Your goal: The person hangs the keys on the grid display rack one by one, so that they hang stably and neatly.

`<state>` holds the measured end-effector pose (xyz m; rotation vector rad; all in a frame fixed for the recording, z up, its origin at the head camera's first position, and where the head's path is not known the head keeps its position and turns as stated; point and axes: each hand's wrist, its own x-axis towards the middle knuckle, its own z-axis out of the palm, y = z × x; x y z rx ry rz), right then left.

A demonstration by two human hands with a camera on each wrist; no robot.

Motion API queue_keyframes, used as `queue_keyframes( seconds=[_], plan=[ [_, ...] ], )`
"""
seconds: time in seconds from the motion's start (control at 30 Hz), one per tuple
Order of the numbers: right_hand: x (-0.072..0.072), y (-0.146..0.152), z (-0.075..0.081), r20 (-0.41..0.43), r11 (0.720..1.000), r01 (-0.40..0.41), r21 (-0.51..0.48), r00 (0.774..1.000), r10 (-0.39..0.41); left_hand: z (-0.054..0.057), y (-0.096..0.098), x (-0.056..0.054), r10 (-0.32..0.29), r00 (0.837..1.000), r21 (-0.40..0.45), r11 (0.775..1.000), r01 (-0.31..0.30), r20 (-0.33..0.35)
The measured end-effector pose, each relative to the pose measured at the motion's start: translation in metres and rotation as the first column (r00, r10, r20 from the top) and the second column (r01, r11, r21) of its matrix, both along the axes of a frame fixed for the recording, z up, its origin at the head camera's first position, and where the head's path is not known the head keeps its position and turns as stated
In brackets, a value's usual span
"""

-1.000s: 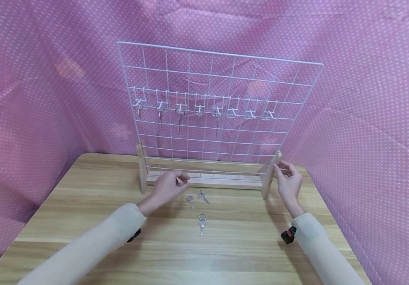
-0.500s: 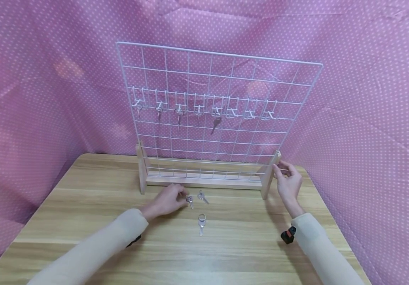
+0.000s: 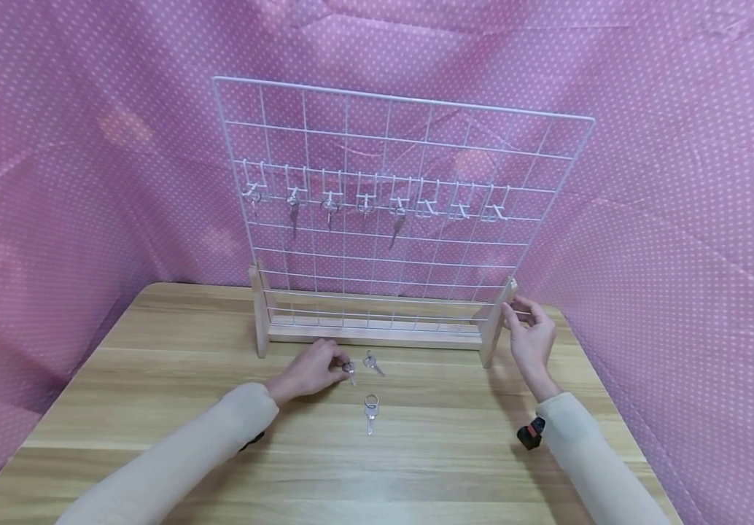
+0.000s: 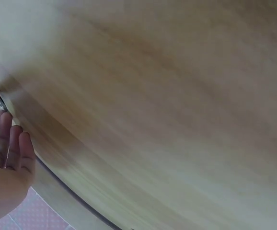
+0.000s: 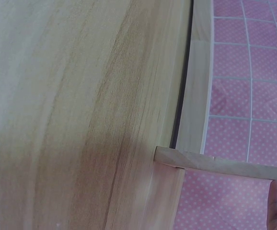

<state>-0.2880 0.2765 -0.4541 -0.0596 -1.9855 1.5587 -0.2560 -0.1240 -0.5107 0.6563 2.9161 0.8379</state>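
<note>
A white wire grid rack [image 3: 386, 135] stands on a wooden base with hooks across it. Keys on rings, such as this key [image 3: 397, 227], hang from several left and middle hooks. On the table, my left hand [image 3: 313, 368] pinches the ring end of a small key [image 3: 350, 370] between thumb and fingertips. In the left wrist view the fingers [image 4: 13, 148] appear at the left edge. Another key [image 3: 373, 362] lies just right of it, and a larger key [image 3: 371, 414] lies nearer. My right hand [image 3: 530, 339] holds the rack's right wooden side post [image 3: 491, 335].
The rack stands toward the back of the wood-grain table [image 3: 390, 474]. A pink dotted cloth [image 3: 679, 219] surrounds the back and sides. The three rightmost hooks, including this hook [image 3: 495, 211], carry no key.
My left hand has come down from in front of the rack's base to the small key and closed on it. Hanging keys sway slightly. The right hand stays put.
</note>
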Motion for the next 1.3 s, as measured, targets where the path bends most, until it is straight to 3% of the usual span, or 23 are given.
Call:
queue_keyframes(
  seconds=[0.3, 0.53, 0.77, 1.03, 1.3],
  plan=[
    [0.008, -0.005, 0.008, -0.027, 1.000, -0.016, -0.015, 1.000, 0.015, 0.001, -0.002, -0.002, -0.015, 1.000, 0.007, 1.000, 0.015, 0.005],
    [0.013, -0.009, 0.014, -0.039, 0.999, -0.024, -0.027, 0.999, 0.023, 0.001, -0.004, 0.000, 0.017, 1.000, 0.020, 1.000, -0.017, -0.007],
    [0.015, -0.009, 0.018, -0.010, 1.000, -0.014, -0.006, 1.000, 0.014, 0.002, -0.007, 0.003, 0.038, 0.999, 0.145, 0.988, -0.043, 0.038],
    [0.015, -0.009, 0.017, -0.009, 1.000, -0.006, -0.004, 1.000, 0.006, 0.013, -0.003, 0.006, 0.102, 0.995, 0.342, 0.935, -0.091, -0.015],
    [0.015, -0.010, 0.018, -0.003, 1.000, -0.004, 0.003, 1.000, 0.004, 0.050, 0.019, 0.012, 0.213, 0.974, 0.479, 0.865, -0.151, -0.077]
  ],
)
